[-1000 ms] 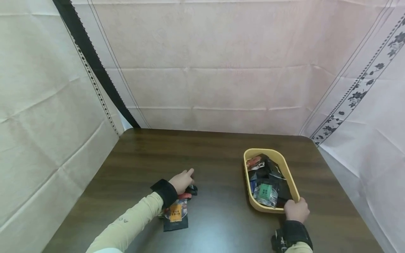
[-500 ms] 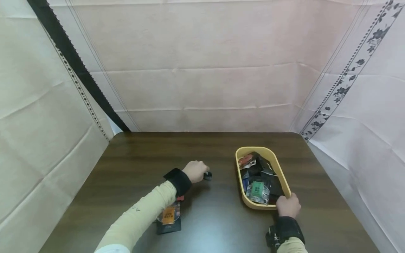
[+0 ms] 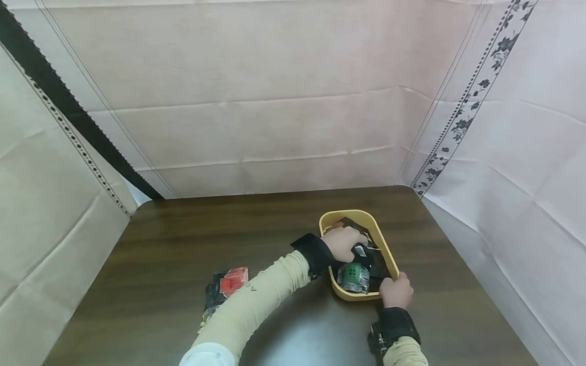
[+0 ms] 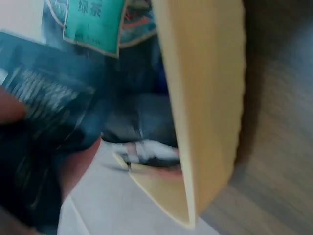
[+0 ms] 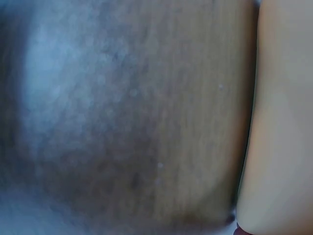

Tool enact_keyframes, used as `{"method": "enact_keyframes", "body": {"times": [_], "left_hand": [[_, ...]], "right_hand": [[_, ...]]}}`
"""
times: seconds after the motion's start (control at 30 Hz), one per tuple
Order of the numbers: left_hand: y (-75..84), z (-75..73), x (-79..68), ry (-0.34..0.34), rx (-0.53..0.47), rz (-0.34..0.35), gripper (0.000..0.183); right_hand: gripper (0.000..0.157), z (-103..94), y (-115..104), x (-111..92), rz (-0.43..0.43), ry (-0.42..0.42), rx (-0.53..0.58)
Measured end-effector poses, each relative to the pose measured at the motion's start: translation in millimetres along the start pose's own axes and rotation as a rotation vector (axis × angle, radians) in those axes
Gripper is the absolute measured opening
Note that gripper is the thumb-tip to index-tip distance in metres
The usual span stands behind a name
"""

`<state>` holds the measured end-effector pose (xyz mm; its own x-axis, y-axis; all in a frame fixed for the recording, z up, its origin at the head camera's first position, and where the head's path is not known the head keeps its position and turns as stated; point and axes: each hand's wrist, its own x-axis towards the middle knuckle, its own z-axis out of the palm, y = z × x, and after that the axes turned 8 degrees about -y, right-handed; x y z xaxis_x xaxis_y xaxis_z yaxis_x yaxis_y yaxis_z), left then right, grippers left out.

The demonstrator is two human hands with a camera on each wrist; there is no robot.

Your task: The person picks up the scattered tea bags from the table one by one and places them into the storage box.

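Note:
My left hand (image 3: pixel 344 243) is over the yellow plastic basket (image 3: pixel 388 254) and pinches a small dark packet (image 4: pixel 54 93) with pale print on it. Inside the basket, below that hand, lie several dark packets, one with a green label (image 3: pixel 351 277); the left wrist view shows this green-labelled packet (image 4: pixel 93 24) near the basket wall (image 4: pixel 210 98). At the basket's near right corner my right hand (image 3: pixel 396 292) grips the rim. The right wrist view holds mostly blurred table, and the fingers are out of it.
Left of the basket, partly behind my left forearm, packets lie on the brown table (image 3: pixel 183 234), one with a red label (image 3: pixel 234 281). White cloth (image 3: pixel 256 127) hangs at the back and on both sides.
My left hand has lifted a dark packet from the group on the table and carried it right, over the basket. My right hand keeps its grip on the rim. The head view has shifted rightward.

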<state>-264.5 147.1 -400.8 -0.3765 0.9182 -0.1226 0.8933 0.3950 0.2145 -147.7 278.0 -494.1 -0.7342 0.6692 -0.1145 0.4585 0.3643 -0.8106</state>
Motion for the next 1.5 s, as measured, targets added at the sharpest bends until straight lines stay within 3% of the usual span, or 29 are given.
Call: {"method": "enact_keyframes", "body": {"times": [0.1,0.23,0.37,0.53,0.7,0.83,0.93,1.1,1.23,1.5], "left_hand": [[1.8,2.3,-1.8,-0.035,0.067,0.003,0.056],[-3.7,2.5,-11.1,0.079,0.22,0.02,0.072],[-13.9,-0.2,-25.0,0.208,0.199,0.017,0.07],[-33.9,4.7,-46.8,0.229,0.133,0.023,0.063],[-67.6,15.9,-89.4,0.15,0.103,-0.015,0.052],[-101.4,26.7,-134.3,0.026,0.033,-0.133,0.047],[-117.7,33.3,-161.9,-0.013,-0.038,-0.216,0.042],[-124.8,38.6,-192.8,-0.016,-0.079,-0.331,0.04],[-127.2,46.3,-211.4,-0.02,-0.1,-0.386,0.039],[-124.0,78.5,-244.1,-0.161,-0.11,-0.519,0.079]], "right_hand": [[0.04,5.8,-3.7,-2.8,0.0,-0.011,0.004],[0.039,11.1,-5.4,-3.6,-0.009,-0.012,0.012],[0.038,13.3,-4.3,-0.8,-0.02,-0.001,0.014],[0.037,14.0,-4.9,1.2,-0.026,0.001,0.004],[0.037,17.2,-8.1,3.2,-0.028,-0.007,0.004],[0.04,17.0,-8.6,6.9,-0.011,0.007,0.008],[0.041,15.4,-8.6,7.6,0.004,0.008,0.014],[0.043,15.7,-7.6,8.4,0.02,-0.011,0.021],[0.043,14.4,-6.4,9.9,0.03,-0.013,0.029],[0.045,12.0,-4.7,10.9,0.062,-0.036,0.024]]}}
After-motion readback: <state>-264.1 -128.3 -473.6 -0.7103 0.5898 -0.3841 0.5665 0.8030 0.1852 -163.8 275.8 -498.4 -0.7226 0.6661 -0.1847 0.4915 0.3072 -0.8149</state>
